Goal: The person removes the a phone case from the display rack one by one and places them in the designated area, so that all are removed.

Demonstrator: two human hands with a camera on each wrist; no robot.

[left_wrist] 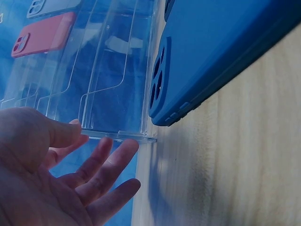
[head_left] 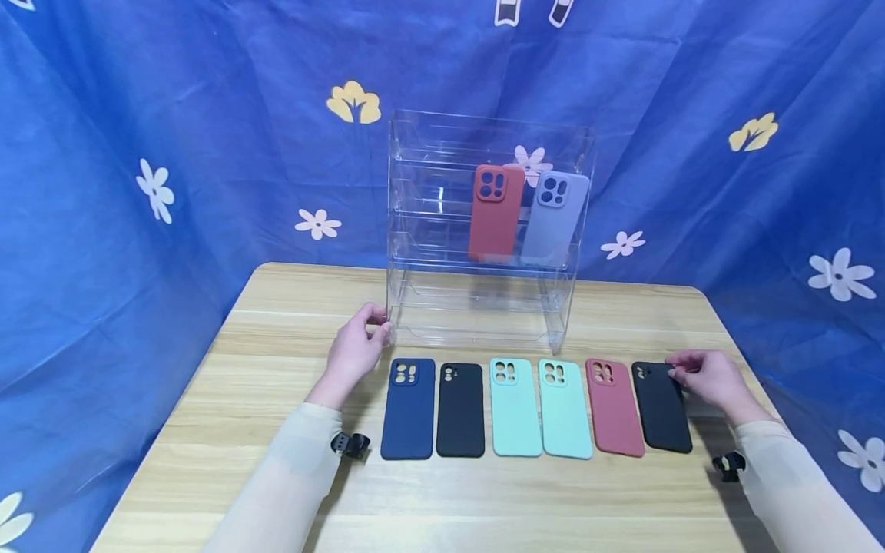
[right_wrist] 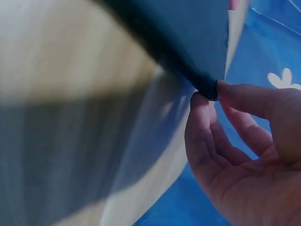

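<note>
My right hand [head_left: 708,378] pinches the top right corner of a black phone case [head_left: 662,407], the last in a row on the table. The right wrist view has thumb and fingertips closed on that dark corner [right_wrist: 207,89]. My left hand [head_left: 356,346] is at the lower left side of a clear acrylic display rack [head_left: 477,336]. Seen from the left wrist, its fingers [left_wrist: 108,174] are loosely extended, tips right at the rack's edge. A red phone case [head_left: 496,223] and a lavender one [head_left: 553,223] stand side by side in the rack.
Left of the black case lie a dark red case [head_left: 615,407], two mint cases [head_left: 565,411], [head_left: 515,411], another black case [head_left: 460,411] and a navy case [head_left: 408,415]. A blue flowered curtain [head_left: 207,153] hangs behind the wooden table [head_left: 512,507].
</note>
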